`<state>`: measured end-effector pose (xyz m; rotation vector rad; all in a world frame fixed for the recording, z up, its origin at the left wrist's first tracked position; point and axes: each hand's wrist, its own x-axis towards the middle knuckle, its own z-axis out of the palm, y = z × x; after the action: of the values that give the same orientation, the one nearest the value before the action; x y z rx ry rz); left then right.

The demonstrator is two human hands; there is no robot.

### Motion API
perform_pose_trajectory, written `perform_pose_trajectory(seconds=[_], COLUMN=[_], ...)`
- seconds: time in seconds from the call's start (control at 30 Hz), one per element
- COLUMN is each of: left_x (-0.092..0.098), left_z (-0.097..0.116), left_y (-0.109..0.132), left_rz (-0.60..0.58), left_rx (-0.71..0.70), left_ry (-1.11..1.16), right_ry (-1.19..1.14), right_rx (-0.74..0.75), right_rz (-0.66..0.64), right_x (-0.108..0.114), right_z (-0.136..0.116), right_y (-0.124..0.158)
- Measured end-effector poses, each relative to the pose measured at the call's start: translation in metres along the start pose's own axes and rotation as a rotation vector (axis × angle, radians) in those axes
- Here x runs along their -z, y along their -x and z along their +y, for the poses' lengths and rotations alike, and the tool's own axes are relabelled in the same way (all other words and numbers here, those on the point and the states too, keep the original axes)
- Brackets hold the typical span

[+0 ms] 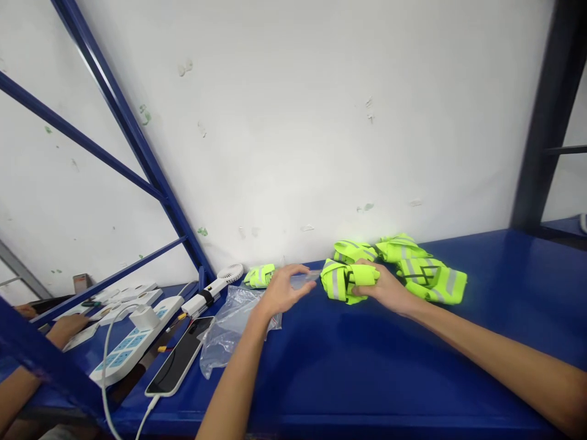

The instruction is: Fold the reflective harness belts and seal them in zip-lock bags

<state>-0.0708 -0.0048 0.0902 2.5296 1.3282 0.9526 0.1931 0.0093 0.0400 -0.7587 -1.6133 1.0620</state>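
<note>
My left hand (283, 290) has its thumb and fingers curved around a piece of clear plastic (300, 280), apparently part of a bag, stretched towards the right. A rolled fluorescent yellow-green reflective vest (337, 282) with grey stripes is gripped in my right hand (378, 286), a little above the blue shelf (348, 373). Behind and right of that hand lie more bundled vests (433, 280). A crumpled clear plastic bag (229, 330) lies under and left of my left wrist; whether it joins the piece in my fingers I cannot tell.
Left of the bag are a phone (181, 357) on a cable, a power strip (137, 342) and a white handheld fan (229, 273). Another small vest bundle (259, 276) sits by the wall. Blue frame bars (151, 165) rise at left; beyond them is another person's hand (68, 327).
</note>
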Motion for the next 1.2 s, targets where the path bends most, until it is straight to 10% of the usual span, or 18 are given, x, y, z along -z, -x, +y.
perform_pose_trajectory(seconds=[0.27,0.5,0.8,1.2], left_x=[-0.064,-0.065,-0.067,-0.055], left_z=[-0.038,-0.022,-0.01,0.001], left_y=[0.004,0.011,0.006,0.01], left_rz=[-0.145,-0.045,-0.373,-0.529], left_rx=[-0.085,-0.119,0.047,0.095], left_ry=[-0.105,-0.193,-0.163,-0.044], right_ry=[-0.081,-0.288,-0.406,-0.402], right_rx=[-0.144,-0.315,-0.449,-0.568], right_rz=[0.301,0.392,0.355,0.314], right_x=[0.004,0.003,0.006,0.009], right_z=[-0.002,-0.003,0.013,0.02], right_y=[-0.004,-0.004,-0.006,-0.006])
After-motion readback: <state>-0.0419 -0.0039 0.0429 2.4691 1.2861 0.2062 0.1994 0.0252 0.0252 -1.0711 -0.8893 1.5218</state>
